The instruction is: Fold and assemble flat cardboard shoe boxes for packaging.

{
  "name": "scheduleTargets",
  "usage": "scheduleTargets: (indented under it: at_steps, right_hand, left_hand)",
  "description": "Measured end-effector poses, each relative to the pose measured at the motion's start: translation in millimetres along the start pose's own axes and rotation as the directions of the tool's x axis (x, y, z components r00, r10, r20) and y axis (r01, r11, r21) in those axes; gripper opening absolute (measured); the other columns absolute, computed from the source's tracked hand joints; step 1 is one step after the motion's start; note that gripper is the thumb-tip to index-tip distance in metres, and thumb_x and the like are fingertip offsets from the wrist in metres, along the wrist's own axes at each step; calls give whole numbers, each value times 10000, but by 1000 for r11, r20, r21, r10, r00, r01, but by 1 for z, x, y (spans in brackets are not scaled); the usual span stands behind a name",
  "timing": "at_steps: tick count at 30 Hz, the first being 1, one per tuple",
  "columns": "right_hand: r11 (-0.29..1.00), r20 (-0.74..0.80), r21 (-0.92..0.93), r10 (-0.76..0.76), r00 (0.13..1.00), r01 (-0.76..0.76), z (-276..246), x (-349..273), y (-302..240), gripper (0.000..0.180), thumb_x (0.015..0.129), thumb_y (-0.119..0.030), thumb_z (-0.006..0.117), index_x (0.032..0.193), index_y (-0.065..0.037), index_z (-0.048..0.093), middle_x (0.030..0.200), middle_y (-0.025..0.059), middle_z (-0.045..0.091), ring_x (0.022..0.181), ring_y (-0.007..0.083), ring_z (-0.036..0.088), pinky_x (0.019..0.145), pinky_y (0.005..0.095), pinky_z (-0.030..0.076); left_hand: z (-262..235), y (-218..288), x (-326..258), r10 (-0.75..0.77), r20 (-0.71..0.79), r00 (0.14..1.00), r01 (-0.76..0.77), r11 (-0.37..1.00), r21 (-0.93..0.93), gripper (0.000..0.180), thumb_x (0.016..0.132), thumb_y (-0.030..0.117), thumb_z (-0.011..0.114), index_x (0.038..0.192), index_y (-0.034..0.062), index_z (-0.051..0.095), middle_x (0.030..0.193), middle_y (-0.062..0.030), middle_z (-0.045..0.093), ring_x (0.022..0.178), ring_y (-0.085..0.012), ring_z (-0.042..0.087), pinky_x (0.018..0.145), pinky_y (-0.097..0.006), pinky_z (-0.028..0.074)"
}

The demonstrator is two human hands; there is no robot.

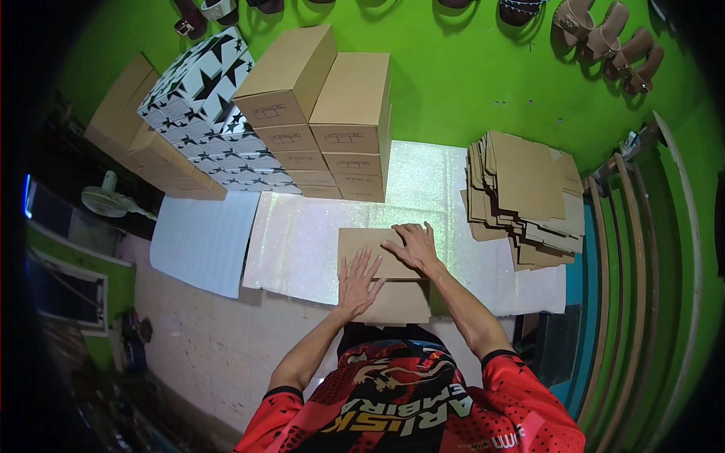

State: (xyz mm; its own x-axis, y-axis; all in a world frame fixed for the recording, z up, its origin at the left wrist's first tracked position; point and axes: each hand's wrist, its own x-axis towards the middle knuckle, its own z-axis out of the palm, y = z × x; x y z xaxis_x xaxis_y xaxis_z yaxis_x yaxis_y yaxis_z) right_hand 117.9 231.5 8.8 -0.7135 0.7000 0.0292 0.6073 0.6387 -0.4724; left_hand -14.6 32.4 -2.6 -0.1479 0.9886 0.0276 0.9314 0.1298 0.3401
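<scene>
the left hand (pixel 358 281) lies flat with its fingers spread, pressing on the near part of a flat cardboard sheet (pixel 381 272) and gripping nothing. the right hand (pixel 411 247) is just beyond it, palm down and fingers loosely open, resting on the far part of the same sheet. the sheet sits on the sparkly mat (pixel 302 241) right in front of the person. it looks light and stiff but bendy along its creases, so best taken by the edges. to the right is a loose pile of flat cardboard (pixel 525 198). further back stand stacked brown boxes (pixel 332 121) and star-patterned boxes (pixel 204 106), against the green wall (pixel 453 75) hung with sandals (pixel 604 38).
</scene>
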Motion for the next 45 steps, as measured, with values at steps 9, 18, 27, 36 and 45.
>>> scheduleTargets:
  at_steps: [9,18,27,36,45]
  right_hand:
    - [952,177,-153,-236,956,264,-9,-11,4,1353,645,-955,652,1658,-112,341,1716,166,303,1586,421,249,1257,721,44]
    - [947,345,-153,-215,914,281,-14,-5,-12,1390,585,-939,726,1663,-155,333,1699,210,300,1547,484,295,1233,735,186]
    - [933,335,-142,-267,904,329,-10,-9,-4,1401,611,-984,654,1667,-128,316,1740,175,229,1587,473,210,1223,768,125]
    - [927,300,-144,-292,908,346,-6,-16,-7,1405,570,-968,694,1667,-169,330,1712,205,274,1564,488,251,1213,768,159]
    - [920,292,-148,-309,905,362,-12,-13,-15,1345,595,-935,715,1645,-166,376,1695,212,301,1539,489,297,1213,746,202]
  left_hand:
    - [-12,-13,14,-26,13,1000,26,999,-31,913,971,649,592,1696,198,268,1771,-158,150,1644,-337,93,1285,-643,-7]
    - [-46,-67,61,30,303,953,-28,1000,-12,1616,453,859,849,1714,145,133,1767,-222,57,1639,-405,-7,1219,-773,-24]
    - [-46,-67,67,86,329,941,-76,996,-41,1585,462,876,841,1709,158,177,1747,-251,109,1628,-441,35,1219,-779,22]
    - [-49,-59,72,104,346,932,-91,994,-53,1583,450,856,861,1711,192,173,1744,-254,122,1625,-451,46,1221,-779,46]
    - [-51,-60,70,92,334,938,-71,995,-74,1513,452,761,926,1698,232,249,1706,-275,197,1605,-474,112,1231,-754,127]
